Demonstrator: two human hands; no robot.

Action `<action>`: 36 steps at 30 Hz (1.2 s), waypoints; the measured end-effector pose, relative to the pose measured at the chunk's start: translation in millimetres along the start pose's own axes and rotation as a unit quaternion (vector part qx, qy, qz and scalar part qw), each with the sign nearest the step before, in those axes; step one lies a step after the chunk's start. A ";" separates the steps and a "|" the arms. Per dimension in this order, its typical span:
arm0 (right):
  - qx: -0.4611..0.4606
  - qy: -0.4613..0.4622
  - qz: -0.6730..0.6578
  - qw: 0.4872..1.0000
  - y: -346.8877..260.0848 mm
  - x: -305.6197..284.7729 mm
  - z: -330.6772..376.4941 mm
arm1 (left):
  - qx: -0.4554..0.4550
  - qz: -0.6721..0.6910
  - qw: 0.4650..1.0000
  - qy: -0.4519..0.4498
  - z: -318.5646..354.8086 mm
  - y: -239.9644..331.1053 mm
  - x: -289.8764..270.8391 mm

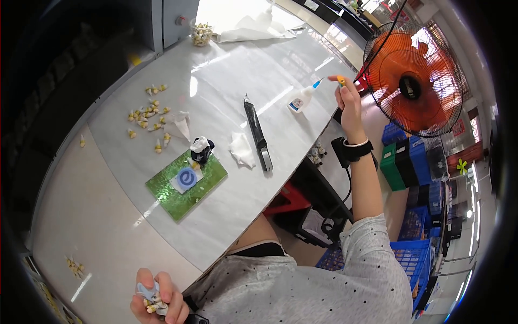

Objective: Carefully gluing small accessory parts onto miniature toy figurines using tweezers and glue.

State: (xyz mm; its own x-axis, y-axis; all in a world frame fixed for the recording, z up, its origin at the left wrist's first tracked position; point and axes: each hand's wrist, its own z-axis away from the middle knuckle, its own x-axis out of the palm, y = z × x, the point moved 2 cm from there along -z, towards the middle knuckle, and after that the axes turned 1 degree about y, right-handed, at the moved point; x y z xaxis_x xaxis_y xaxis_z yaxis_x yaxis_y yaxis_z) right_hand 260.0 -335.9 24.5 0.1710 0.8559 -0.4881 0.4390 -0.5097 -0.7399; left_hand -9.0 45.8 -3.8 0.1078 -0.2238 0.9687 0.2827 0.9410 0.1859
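My left hand (168,299), at the lower left, is closed around several small white-and-yellow pieces (156,306) and something light blue. Raised past the right edge of the table, my right hand (350,102) pinches a small yellow-orange piece (341,81) at its fingertips; I cannot make out its kind. Close by on the table stands a white squeeze bottle (300,100) with a blue needle tip. A green board (208,186) bears a round blue piece (187,177) on a white scrap. Touching its far corner is a dark lump topped with white (201,150).
A black utility knife (254,127) lies mid-table beside crumpled white tissue (242,149). Loose small white-and-yellow pieces (143,114) are scattered at the left. A clear cup (201,33) of similar pieces stands at the back. An orange fan (413,81) and blue crates (413,259) are at the right.
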 end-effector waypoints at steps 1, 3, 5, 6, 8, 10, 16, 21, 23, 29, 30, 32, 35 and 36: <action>-0.001 0.000 0.001 1.000 -2.8 2.7 -0.3 | 0.000 0.000 1.000 -0.001 -0.1 -0.6 -0.2; 0.018 -0.013 -0.047 0.999 -5.3 8.0 -1.1 | 0.007 0.013 1.000 -0.004 0.1 -2.0 -0.9; 0.014 0.003 -0.116 0.993 -7.6 10.9 -1.8 | 0.008 0.012 1.000 -0.004 0.1 -2.0 0.2; 0.007 0.029 -0.118 0.993 -12.0 12.6 -3.0 | 0.007 0.010 1.000 -0.004 -0.2 -2.0 0.9; 0.000 0.053 -0.121 0.991 -18.1 14.7 -4.4 | 0.010 0.005 1.000 -0.005 -0.3 -1.9 1.5; -0.022 0.084 -0.108 0.990 -23.8 13.1 -4.6 | 0.009 0.001 1.000 -0.009 -0.5 -1.8 1.5; -0.069 0.135 0.055 0.987 -21.2 11.1 -11.9 | 0.018 0.002 1.000 -0.008 -0.2 -2.5 0.0; 0.056 0.049 -0.009 0.997 -17.1 10.8 -14.5 | 0.022 0.001 1.000 -0.006 -0.1 -2.0 -0.7; 0.072 0.045 0.026 0.996 -15.7 11.5 -14.3 | 0.020 -0.002 1.000 -0.008 -0.9 -2.1 0.4; 0.039 0.027 0.090 0.995 -21.4 19.4 -13.1 | 0.020 -0.013 1.000 -0.009 -1.4 -2.3 -0.6; 0.033 0.025 0.105 0.994 -24.7 19.7 -13.3 | 0.020 -0.014 1.000 -0.010 -1.1 -2.3 -0.4; 0.027 0.023 0.119 0.992 -28.7 21.1 -13.0 | 0.020 -0.014 1.000 -0.012 -0.8 -2.4 -0.4; 0.032 0.028 0.120 0.992 -31.0 21.6 -12.5 | 0.020 -0.013 1.000 -0.015 -0.9 -2.4 -0.1; 0.033 0.030 0.122 0.992 -30.9 21.7 -12.7 | 0.020 -0.012 1.000 -0.016 -0.9 -2.3 -0.1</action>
State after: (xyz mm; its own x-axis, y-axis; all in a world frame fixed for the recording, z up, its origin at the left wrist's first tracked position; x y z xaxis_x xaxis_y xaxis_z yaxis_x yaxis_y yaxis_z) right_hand 261.3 -300.5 42.7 0.3175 0.7089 -0.6298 0.3203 -0.7054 -0.6324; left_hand -8.7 43.4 -4.4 0.0717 -0.2387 0.9684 0.2457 0.9452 0.2148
